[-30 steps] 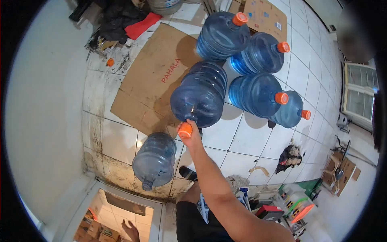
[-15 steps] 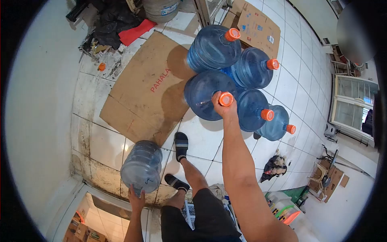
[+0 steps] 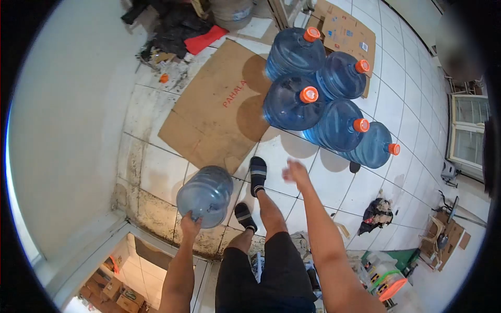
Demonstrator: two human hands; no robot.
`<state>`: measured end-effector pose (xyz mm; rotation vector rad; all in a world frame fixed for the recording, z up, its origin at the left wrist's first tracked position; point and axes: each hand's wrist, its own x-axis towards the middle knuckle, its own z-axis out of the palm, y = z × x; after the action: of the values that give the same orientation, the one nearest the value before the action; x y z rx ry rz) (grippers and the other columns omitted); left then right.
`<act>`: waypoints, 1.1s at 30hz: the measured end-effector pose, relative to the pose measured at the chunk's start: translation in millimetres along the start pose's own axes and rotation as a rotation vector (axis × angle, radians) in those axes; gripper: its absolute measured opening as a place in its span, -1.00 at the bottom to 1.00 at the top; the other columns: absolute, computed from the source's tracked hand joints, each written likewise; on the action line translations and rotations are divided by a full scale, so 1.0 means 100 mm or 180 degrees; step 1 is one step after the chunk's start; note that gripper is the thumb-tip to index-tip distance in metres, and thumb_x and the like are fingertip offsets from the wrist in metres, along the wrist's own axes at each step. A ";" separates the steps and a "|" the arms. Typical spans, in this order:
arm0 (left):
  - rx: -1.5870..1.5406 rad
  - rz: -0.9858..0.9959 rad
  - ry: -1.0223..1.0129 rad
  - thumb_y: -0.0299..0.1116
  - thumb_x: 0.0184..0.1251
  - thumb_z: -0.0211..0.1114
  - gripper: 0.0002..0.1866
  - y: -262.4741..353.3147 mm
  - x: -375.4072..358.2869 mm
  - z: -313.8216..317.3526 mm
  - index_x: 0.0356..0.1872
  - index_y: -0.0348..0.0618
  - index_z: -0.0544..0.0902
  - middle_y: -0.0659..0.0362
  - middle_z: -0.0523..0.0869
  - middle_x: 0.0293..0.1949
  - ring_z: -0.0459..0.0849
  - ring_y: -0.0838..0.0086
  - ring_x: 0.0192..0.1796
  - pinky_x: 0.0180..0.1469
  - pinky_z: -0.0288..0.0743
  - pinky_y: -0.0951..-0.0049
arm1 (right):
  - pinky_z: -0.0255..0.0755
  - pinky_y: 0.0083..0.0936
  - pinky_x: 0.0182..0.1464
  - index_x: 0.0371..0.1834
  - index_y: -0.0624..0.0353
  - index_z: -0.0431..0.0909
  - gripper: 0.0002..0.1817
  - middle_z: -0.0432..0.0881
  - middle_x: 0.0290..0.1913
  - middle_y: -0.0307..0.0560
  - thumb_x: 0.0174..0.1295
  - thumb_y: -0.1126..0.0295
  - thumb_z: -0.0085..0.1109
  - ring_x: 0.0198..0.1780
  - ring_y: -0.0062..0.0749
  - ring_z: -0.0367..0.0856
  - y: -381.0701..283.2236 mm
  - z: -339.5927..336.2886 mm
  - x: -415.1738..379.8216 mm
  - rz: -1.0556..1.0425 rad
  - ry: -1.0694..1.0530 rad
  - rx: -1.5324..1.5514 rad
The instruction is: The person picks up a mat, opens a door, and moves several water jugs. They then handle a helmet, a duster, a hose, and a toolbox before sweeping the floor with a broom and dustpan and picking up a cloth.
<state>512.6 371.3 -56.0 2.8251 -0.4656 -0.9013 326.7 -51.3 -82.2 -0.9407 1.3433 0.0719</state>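
My left hand (image 3: 191, 225) grips the neck of an uncapped, see-through water jug (image 3: 206, 193) beside my feet, over the near end of a flat cardboard sheet (image 3: 214, 104). Above the tiles, my right hand (image 3: 296, 173) is empty, slightly blurred, its fingers apart. Farther forward stand several blue jugs with orange caps; the closest to the cardboard (image 3: 292, 112) is apart from my right hand.
Another flattened carton (image 3: 349, 31) lies behind the capped jugs. Black plastic (image 3: 172, 31) and a red piece (image 3: 205, 39) are at the upper left. A dark bundle (image 3: 376, 215) rests on the right floor. A doorway frame is at the lower left.
My right hand has let go of the capped jug's neck and moved back toward me. The view has shifted, and my left hand still holds the uncapped jug.
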 end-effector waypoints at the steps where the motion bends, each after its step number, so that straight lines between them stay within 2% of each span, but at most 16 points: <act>1: -0.0005 -0.0065 -0.0117 -0.28 -0.16 0.42 -0.42 0.07 -0.03 -0.05 -0.05 -0.36 0.50 -0.18 0.61 -0.27 0.60 -0.04 -0.21 -0.09 0.48 0.16 | 0.51 -0.44 -0.41 -0.18 0.30 0.47 -0.52 0.59 -0.38 0.03 0.20 0.02 0.01 -0.42 -0.30 0.60 0.63 -0.15 -0.05 -0.0392 -0.0049 -0.0629; 2: -0.0068 0.0089 -0.0048 -0.28 -0.16 0.42 -0.42 0.14 -0.10 -0.11 -0.05 -0.35 0.50 -0.19 0.61 -0.25 0.59 -0.05 -0.21 -0.07 0.48 0.15 | 0.51 -0.49 -0.42 -0.15 0.26 0.42 -0.57 0.58 -0.38 -0.02 0.22 0.06 0.02 -0.42 -0.38 0.59 0.99 -0.29 -0.33 -0.0643 0.0111 -0.1087; 3: -0.0125 0.0219 0.0020 -0.28 -0.15 0.42 -0.42 0.22 -0.21 -0.14 -0.04 -0.34 0.50 -0.19 0.60 -0.23 0.59 -0.07 -0.21 -0.06 0.48 0.15 | 0.51 -0.51 -0.42 -0.15 0.25 0.42 -0.62 0.58 -0.39 -0.02 0.23 0.11 0.01 -0.40 -0.39 0.60 0.91 -0.33 -0.91 0.0016 -0.0136 -0.0212; 5: -0.0107 0.0409 -0.0008 -0.28 -0.13 0.41 -0.43 0.44 -0.47 -0.24 -0.02 -0.31 0.50 -0.20 0.59 -0.20 0.58 -0.08 -0.21 -0.05 0.48 0.14 | 0.53 -0.49 -0.41 -0.15 0.24 0.40 -0.65 0.58 -0.36 0.01 0.26 0.15 -0.02 -0.40 -0.37 0.61 1.46 -0.57 -1.44 0.0194 0.0049 0.0227; 7: 0.0010 0.0532 -0.0176 -0.28 -0.09 0.38 -0.46 0.80 -0.77 -0.43 -0.01 -0.26 0.50 -0.21 0.58 -0.17 0.58 -0.08 -0.19 -0.05 0.48 0.15 | 0.54 -0.46 -0.43 -0.15 0.27 0.37 -0.67 0.56 -0.38 0.01 0.25 0.20 0.02 -0.45 -0.36 0.59 1.92 -0.87 -1.89 0.0348 0.0281 0.0178; 10: 0.0082 0.1227 -0.0346 -0.26 -0.02 0.34 -0.48 1.25 -1.01 -0.37 0.03 -0.16 0.49 -0.20 0.57 -0.19 0.57 -0.06 -0.15 -0.06 0.49 0.15 | 0.50 -0.41 -0.52 -0.15 0.27 0.37 -0.71 0.55 -0.40 0.02 0.22 0.27 0.03 -0.51 -0.33 0.57 2.65 -1.27 -2.26 0.0726 0.0475 0.0095; 13: 0.0397 0.1468 -0.0800 -0.25 0.03 0.30 -0.50 1.90 -1.08 -0.08 0.05 -0.13 0.47 -0.17 0.55 -0.19 0.55 -0.04 -0.10 -0.06 0.49 0.14 | 0.50 -0.37 -0.53 -0.13 0.28 0.35 -0.70 0.54 -0.40 0.02 0.22 0.28 0.02 -0.53 -0.30 0.56 3.08 -1.59 -2.39 0.1158 0.0576 0.0369; 15: 0.0535 0.1725 -0.0822 -0.29 0.03 0.29 -0.53 2.36 -1.10 0.23 0.03 -0.13 0.46 -0.16 0.53 -0.16 0.55 -0.04 -0.08 -0.06 0.50 0.13 | 0.50 -0.36 -0.51 -0.12 0.29 0.35 -0.69 0.54 -0.40 0.03 0.22 0.26 0.03 -0.53 -0.29 0.56 3.37 -1.84 -2.60 0.1304 0.0679 0.0501; 19: 0.0870 0.2194 -0.1005 -0.33 0.00 0.32 -0.52 3.23 -1.19 0.83 0.02 -0.11 0.45 -0.15 0.50 -0.10 0.55 -0.04 -0.10 -0.05 0.49 0.14 | 0.52 -0.39 -0.48 -0.12 0.25 0.34 -0.69 0.55 -0.38 0.03 0.22 0.25 0.02 -0.51 -0.28 0.58 3.26 -2.10 -2.68 0.1324 0.0634 0.0656; 24: 0.1233 0.2797 -0.1073 -0.38 0.00 0.31 -0.55 4.09 -1.28 1.41 -0.01 -0.12 0.46 -0.13 0.50 -0.14 0.55 -0.02 -0.09 -0.07 0.51 0.15 | 0.52 -0.43 -0.47 -0.16 0.20 0.37 -0.74 0.56 -0.40 -0.03 0.22 0.25 0.01 -0.48 -0.33 0.60 3.37 -2.38 -2.70 0.1131 0.0681 0.1080; 33: 0.1718 0.3346 -0.0874 -0.39 -0.01 0.32 -0.62 5.16 -1.24 2.10 -0.11 -0.17 0.47 -0.15 0.51 -0.17 0.56 -0.01 -0.13 -0.13 0.53 0.17 | 0.48 -0.46 -0.52 -0.25 0.10 0.40 -0.84 0.56 -0.43 -0.10 0.24 0.28 0.00 -0.47 -0.39 0.58 3.61 -2.49 -2.78 0.1224 0.0780 0.1583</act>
<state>165.9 -81.5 -43.3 2.1918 -2.1976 -0.9542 -145.2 158.1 -23.3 -0.2713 1.6555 -0.0850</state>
